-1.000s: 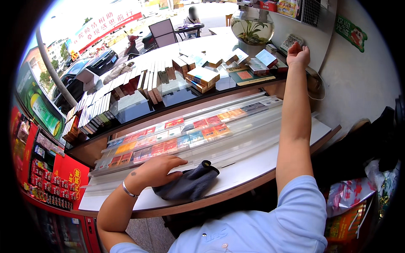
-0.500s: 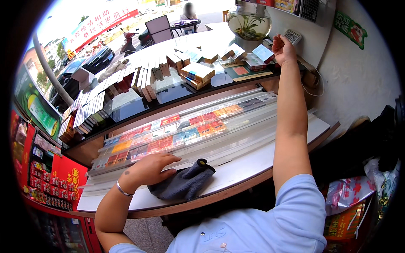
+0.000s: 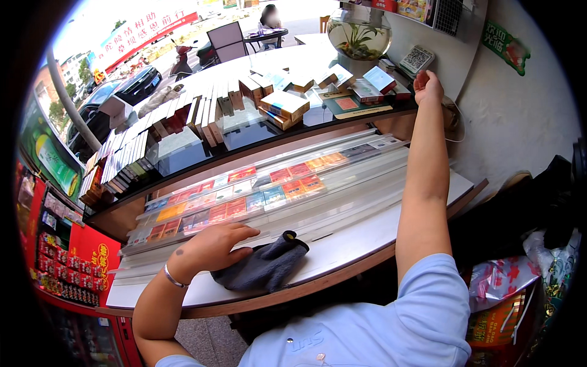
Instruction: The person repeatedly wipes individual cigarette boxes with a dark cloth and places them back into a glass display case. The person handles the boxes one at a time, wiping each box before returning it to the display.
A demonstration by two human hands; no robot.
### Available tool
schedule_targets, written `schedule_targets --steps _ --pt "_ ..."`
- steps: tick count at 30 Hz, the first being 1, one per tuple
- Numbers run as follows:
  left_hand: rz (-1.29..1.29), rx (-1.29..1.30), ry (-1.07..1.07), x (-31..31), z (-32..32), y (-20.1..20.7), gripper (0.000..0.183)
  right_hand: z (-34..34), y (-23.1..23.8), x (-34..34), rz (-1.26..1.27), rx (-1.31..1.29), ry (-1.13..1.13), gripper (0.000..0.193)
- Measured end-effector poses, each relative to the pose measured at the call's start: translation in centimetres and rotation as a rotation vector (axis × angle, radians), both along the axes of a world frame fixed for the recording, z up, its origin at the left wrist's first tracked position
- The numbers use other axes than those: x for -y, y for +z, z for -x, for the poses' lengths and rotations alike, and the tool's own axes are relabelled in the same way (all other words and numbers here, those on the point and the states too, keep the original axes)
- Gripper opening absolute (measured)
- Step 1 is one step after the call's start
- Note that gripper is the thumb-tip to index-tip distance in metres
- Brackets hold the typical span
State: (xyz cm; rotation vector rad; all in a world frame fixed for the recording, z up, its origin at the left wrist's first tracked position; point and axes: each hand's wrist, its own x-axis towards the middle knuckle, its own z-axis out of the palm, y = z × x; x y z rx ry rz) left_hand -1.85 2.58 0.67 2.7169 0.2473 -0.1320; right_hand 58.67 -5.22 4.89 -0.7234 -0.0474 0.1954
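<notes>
My left hand [image 3: 220,246] lies at the near edge of the shelf, fingers stretched out and thumb apart. A crumpled dark grey cloth [image 3: 269,263] sits beside and partly under its thumb. My right arm reaches far forward to the right end of the counter. There my right hand [image 3: 429,88] is raised, its fingers loosely bent and nothing visible in them. Just beyond it stands a small white code plate [image 3: 417,59]. Left of that hand, a blue-and-white box [image 3: 379,79] leans on other boxes.
Rows of upright cartons [image 3: 131,153] line the dark glass counter [image 3: 251,125]. Below, clear plastic rails hold flat coloured packs [image 3: 229,211]. A round fish bowl [image 3: 359,33] stands at the back. Bags [image 3: 501,284] lie at lower right; a person sits outside.
My right hand has moved slightly right and down, away from the blue-and-white box. More of the code plate now shows. My left hand and the cloth stay together as before.
</notes>
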Motion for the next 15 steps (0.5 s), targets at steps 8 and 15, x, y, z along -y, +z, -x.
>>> schedule_targets --steps 8,15 --pt "0.01 0.006 -0.002 -0.1 0.1 -0.1 0.038 2.6 -2.1 -3.0 1.539 0.818 -0.117 0.068" --pt "-0.001 -0.02 -0.01 -0.2 -0.1 -0.1 0.038 8.2 -0.1 -4.7 1.719 0.951 -0.394 0.055"
